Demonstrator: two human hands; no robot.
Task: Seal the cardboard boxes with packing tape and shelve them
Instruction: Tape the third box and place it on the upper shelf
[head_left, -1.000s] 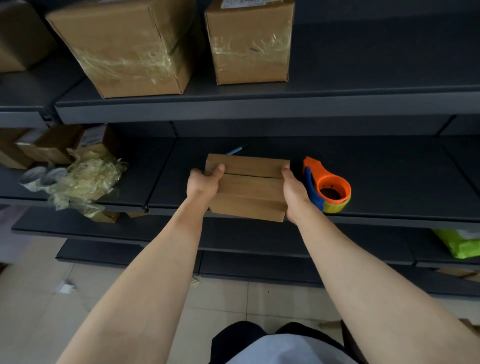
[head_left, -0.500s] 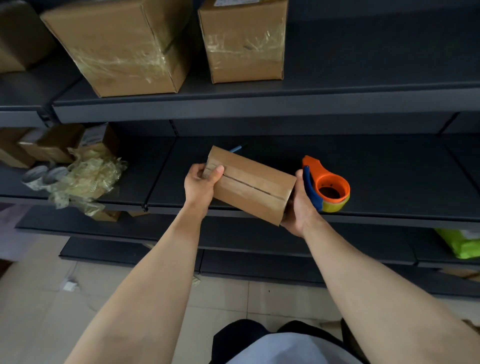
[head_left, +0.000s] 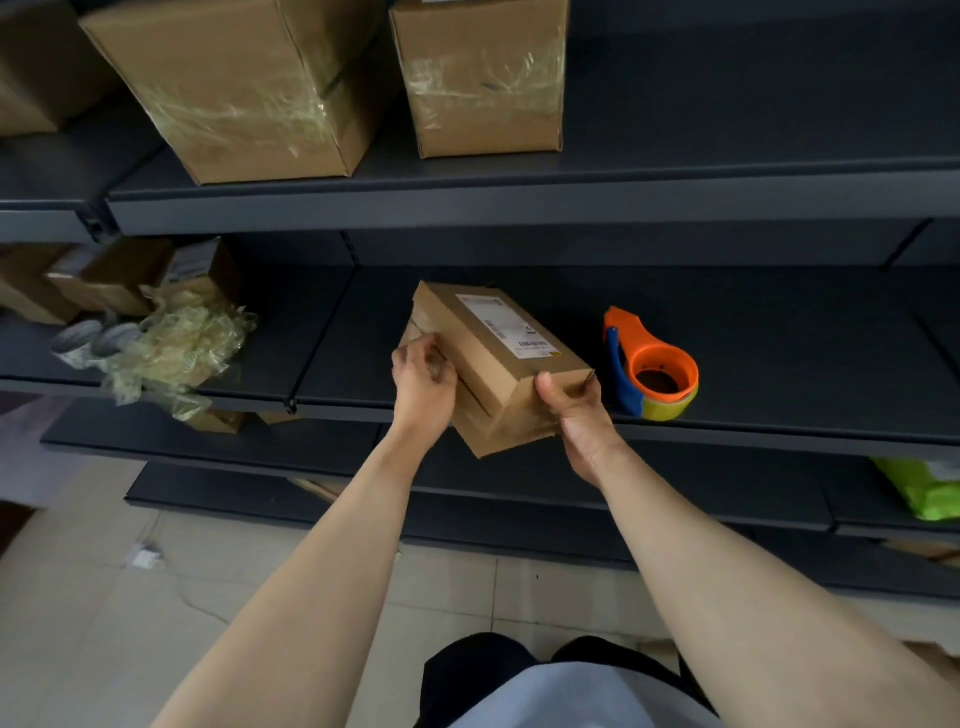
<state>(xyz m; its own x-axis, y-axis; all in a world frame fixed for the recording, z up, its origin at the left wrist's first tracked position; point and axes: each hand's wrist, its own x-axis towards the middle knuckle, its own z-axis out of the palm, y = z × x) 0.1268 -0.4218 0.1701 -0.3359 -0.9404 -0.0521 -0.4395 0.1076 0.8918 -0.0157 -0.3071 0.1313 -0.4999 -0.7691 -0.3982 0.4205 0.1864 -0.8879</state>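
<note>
- Box (head_left: 498, 358): small labelled cardboard, tilted, held above near edge of middle shelf (head_left: 727, 415).
- Left hand (head_left: 423, 384) grips left end; right hand (head_left: 571, 410) clasps near-right corner.
- Likely light, stiff; hold opposite ends.
- Tape dispenser (head_left: 649, 366) just right.

We see dim, soft lighting, with the dark shelves (head_left: 727, 364) in shadow. Glare streaks the tape on the boxes (head_left: 234, 104) above. Straight edges bow at the frame's margins.

2 bare forearms (no sleeves in view), pale grey top (head_left: 571, 699), dark trousers (head_left: 467, 670)
</note>
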